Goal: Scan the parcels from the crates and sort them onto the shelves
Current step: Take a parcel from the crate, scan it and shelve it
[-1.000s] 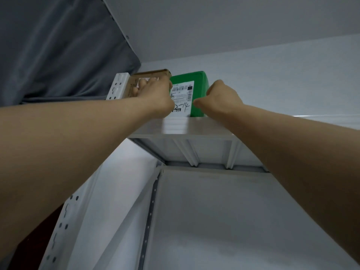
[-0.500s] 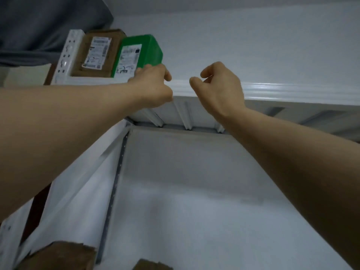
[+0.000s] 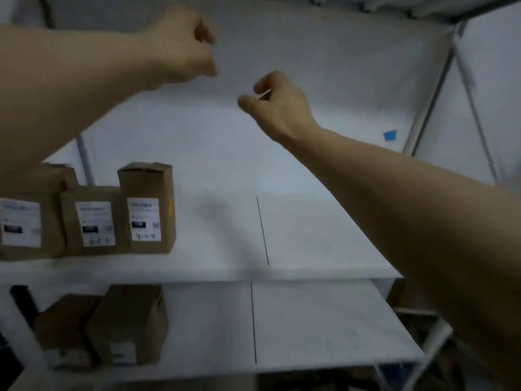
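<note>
**White shelving ahead, both hands holding nothing**

White shelving fills your view: an upper shelf with a lower shelf beneath it. Each is crossed front to back by a thin dark line.

Your left hand is raised at the upper left, its grip clenched on nothing. Your right hand is lower and to the right of it, fingers curled in and thumb out, its grip also holding nothing. The two hands are apart and touch neither shelf.

Three labelled parcels of brown card stand side by side at the left end of the upper shelf. Their white labels face you, and the rightmost parcel is the tallest. Two blurred parcels, also brown, sit at the left of the lower shelf.

On the white back wall, a small blue patch shows at the right.
</note>
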`<act>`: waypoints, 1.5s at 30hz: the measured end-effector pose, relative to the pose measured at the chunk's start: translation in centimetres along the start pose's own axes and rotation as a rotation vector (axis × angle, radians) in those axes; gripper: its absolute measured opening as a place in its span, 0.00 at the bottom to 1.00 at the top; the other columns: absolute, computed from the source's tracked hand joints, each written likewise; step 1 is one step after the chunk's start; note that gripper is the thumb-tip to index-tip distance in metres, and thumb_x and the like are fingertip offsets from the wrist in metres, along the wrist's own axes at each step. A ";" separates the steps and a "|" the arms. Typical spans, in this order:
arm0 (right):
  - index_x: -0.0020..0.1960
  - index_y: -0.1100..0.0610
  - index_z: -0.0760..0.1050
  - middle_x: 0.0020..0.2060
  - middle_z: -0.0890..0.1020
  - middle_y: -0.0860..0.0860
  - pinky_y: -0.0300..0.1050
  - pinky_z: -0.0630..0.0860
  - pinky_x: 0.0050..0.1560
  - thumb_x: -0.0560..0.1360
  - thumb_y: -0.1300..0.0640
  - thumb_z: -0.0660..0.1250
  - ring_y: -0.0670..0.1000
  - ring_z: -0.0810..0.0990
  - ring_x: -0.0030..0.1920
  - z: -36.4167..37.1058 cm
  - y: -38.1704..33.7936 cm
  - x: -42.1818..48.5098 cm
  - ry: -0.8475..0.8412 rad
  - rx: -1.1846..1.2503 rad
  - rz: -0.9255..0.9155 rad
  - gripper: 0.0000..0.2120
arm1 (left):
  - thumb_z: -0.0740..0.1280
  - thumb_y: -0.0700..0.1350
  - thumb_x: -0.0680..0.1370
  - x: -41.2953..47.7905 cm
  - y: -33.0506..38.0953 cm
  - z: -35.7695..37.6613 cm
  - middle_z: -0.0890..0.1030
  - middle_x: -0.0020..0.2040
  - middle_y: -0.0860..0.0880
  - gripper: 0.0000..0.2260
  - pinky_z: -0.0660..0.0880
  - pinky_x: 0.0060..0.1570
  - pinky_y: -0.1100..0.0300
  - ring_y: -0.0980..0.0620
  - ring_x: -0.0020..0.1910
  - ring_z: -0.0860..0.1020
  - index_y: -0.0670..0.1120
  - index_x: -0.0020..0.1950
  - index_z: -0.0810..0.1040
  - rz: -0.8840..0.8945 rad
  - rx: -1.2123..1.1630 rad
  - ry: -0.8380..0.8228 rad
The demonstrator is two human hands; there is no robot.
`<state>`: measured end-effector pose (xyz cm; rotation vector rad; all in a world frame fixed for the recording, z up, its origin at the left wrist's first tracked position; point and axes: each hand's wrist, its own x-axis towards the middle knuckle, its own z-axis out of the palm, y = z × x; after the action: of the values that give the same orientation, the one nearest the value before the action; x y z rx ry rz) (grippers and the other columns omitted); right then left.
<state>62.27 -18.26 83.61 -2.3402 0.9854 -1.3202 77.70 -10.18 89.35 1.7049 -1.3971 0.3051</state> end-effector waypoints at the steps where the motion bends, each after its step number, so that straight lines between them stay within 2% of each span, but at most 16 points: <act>1: 0.63 0.53 0.74 0.50 0.81 0.48 0.48 0.80 0.50 0.75 0.44 0.69 0.49 0.81 0.47 -0.1 1.3 -2.4 -0.035 0.000 0.066 0.21 | 0.72 0.45 0.79 -1.8 -0.1 1.5 0.73 0.69 0.46 0.23 0.69 0.55 0.55 0.47 0.60 0.73 0.48 0.73 0.71 -0.004 -0.024 -0.053; 7: 0.63 0.57 0.74 0.45 0.78 0.48 0.48 0.77 0.50 0.75 0.45 0.70 0.50 0.79 0.47 -2.0 8.0 -18.0 -0.240 -0.097 0.485 0.22 | 0.75 0.48 0.77 -14.4 -0.3 10.5 0.74 0.66 0.49 0.23 0.71 0.54 0.55 0.49 0.58 0.74 0.50 0.70 0.73 -0.041 -0.138 -0.394; 10: 0.65 0.65 0.74 0.54 0.81 0.62 0.57 0.77 0.58 0.75 0.47 0.72 0.55 0.79 0.49 -3.6 11.2 -25.5 -0.330 -0.125 0.675 0.26 | 0.77 0.47 0.75 -21.8 -0.5 15.4 0.75 0.64 0.48 0.23 0.71 0.56 0.57 0.49 0.60 0.74 0.50 0.67 0.75 -0.150 -0.222 -0.582; 14: 0.68 0.61 0.73 0.59 0.78 0.56 0.56 0.76 0.63 0.76 0.43 0.72 0.56 0.78 0.59 -7.0 14.8 -34.8 -0.427 -0.123 0.900 0.29 | 0.77 0.44 0.74 -31.6 0.5 20.9 0.75 0.61 0.47 0.22 0.71 0.56 0.58 0.49 0.59 0.75 0.47 0.66 0.75 -0.332 -0.315 -0.826; 16: 0.66 0.59 0.73 0.56 0.76 0.52 0.50 0.78 0.58 0.76 0.44 0.72 0.53 0.77 0.55 -9.0 16.6 -38.7 -0.455 -0.126 0.998 0.26 | 0.76 0.44 0.76 -35.9 1.5 23.2 0.73 0.63 0.48 0.21 0.70 0.60 0.56 0.49 0.63 0.73 0.47 0.67 0.75 -0.407 -0.357 -0.933; 18: 0.57 0.56 0.75 0.47 0.77 0.49 0.37 0.76 0.40 0.77 0.46 0.72 0.48 0.76 0.43 -11.1 18.4 -42.1 -0.441 -0.109 1.101 0.16 | 0.75 0.44 0.76 -39.7 3.0 25.2 0.73 0.62 0.48 0.21 0.69 0.60 0.57 0.49 0.63 0.73 0.46 0.67 0.75 -0.441 -0.373 -1.000; 20: 0.51 0.55 0.74 0.42 0.75 0.48 0.37 0.71 0.35 0.76 0.45 0.73 0.47 0.73 0.39 -13.3 20.3 -45.2 -0.434 -0.098 1.179 0.15 | 0.75 0.43 0.76 -42.9 5.0 26.7 0.74 0.61 0.47 0.19 0.68 0.57 0.59 0.49 0.60 0.72 0.46 0.66 0.75 -0.482 -0.385 -1.049; 22: 0.55 0.56 0.75 0.46 0.77 0.50 0.44 0.72 0.41 0.75 0.43 0.73 0.50 0.76 0.44 -15.5 22.0 -47.9 -0.401 -0.085 1.237 0.18 | 0.75 0.41 0.76 -45.6 7.4 28.2 0.76 0.63 0.46 0.16 0.68 0.56 0.59 0.48 0.59 0.73 0.46 0.62 0.75 -0.544 -0.408 -1.096; 24: 0.58 0.55 0.75 0.46 0.77 0.49 0.43 0.71 0.39 0.75 0.44 0.73 0.50 0.76 0.45 -17.8 23.8 -50.1 -0.356 -0.056 1.277 0.19 | 0.75 0.40 0.76 -47.8 10.3 29.9 0.76 0.64 0.44 0.15 0.70 0.58 0.58 0.48 0.61 0.73 0.47 0.60 0.75 -0.590 -0.417 -1.129; 26: 0.56 0.54 0.76 0.44 0.76 0.48 0.40 0.68 0.35 0.75 0.46 0.74 0.47 0.75 0.41 -20.2 25.9 -52.1 -0.346 -0.026 1.300 0.16 | 0.75 0.39 0.76 -49.4 13.4 31.9 0.76 0.65 0.43 0.16 0.71 0.64 0.55 0.47 0.64 0.73 0.44 0.62 0.76 -0.622 -0.421 -1.146; 29: 0.53 0.55 0.77 0.45 0.77 0.49 0.40 0.69 0.36 0.76 0.47 0.73 0.46 0.74 0.41 -23.7 29.3 -54.6 -0.329 0.018 1.317 0.13 | 0.73 0.38 0.77 -51.3 18.6 34.7 0.75 0.68 0.42 0.19 0.68 0.63 0.58 0.49 0.62 0.72 0.40 0.67 0.75 -0.652 -0.423 -1.162; 32: 0.65 0.59 0.76 0.56 0.78 0.53 0.42 0.72 0.43 0.77 0.48 0.73 0.50 0.77 0.51 -26.7 33.3 -57.1 -0.349 0.097 1.369 0.22 | 0.72 0.38 0.78 -53.3 23.4 37.7 0.74 0.70 0.43 0.21 0.66 0.65 0.58 0.48 0.65 0.72 0.39 0.71 0.74 -0.691 -0.425 -1.187; 34: 0.70 0.59 0.73 0.62 0.77 0.54 0.48 0.74 0.52 0.76 0.47 0.73 0.54 0.76 0.59 -28.3 35.8 -58.8 -0.355 0.124 1.411 0.27 | 0.73 0.38 0.77 -55.0 25.8 39.7 0.76 0.68 0.43 0.21 0.68 0.65 0.58 0.49 0.61 0.73 0.40 0.69 0.75 -0.719 -0.424 -1.212; 38: 0.66 0.60 0.74 0.49 0.78 0.50 0.40 0.72 0.43 0.78 0.50 0.71 0.50 0.77 0.49 -31.0 39.8 -61.3 -0.345 0.190 1.473 0.21 | 0.73 0.39 0.78 -58.4 28.7 42.9 0.75 0.67 0.44 0.21 0.68 0.66 0.57 0.47 0.63 0.72 0.41 0.70 0.75 -0.800 -0.423 -1.278; 42: 0.60 0.57 0.77 0.53 0.79 0.53 0.53 0.77 0.59 0.77 0.46 0.71 0.55 0.78 0.56 -31.9 42.9 -62.9 -0.363 0.174 1.571 0.17 | 0.71 0.42 0.79 -59.9 29.6 45.3 0.72 0.72 0.44 0.23 0.68 0.70 0.52 0.45 0.70 0.70 0.41 0.73 0.72 -0.895 -0.383 -1.309; 45: 0.57 0.49 0.78 0.59 0.81 0.52 0.59 0.74 0.66 0.63 0.31 0.71 0.56 0.78 0.59 -30.9 46.9 -65.0 -0.453 0.110 1.580 0.30 | 0.71 0.42 0.80 -60.0 29.5 47.7 0.72 0.71 0.44 0.22 0.71 0.60 0.54 0.44 0.69 0.71 0.42 0.73 0.72 -0.964 -0.360 -1.309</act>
<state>-6.17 -5.59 33.30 -0.9471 1.7970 -0.1570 15.84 -5.14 35.54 2.0433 -1.0489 -1.7291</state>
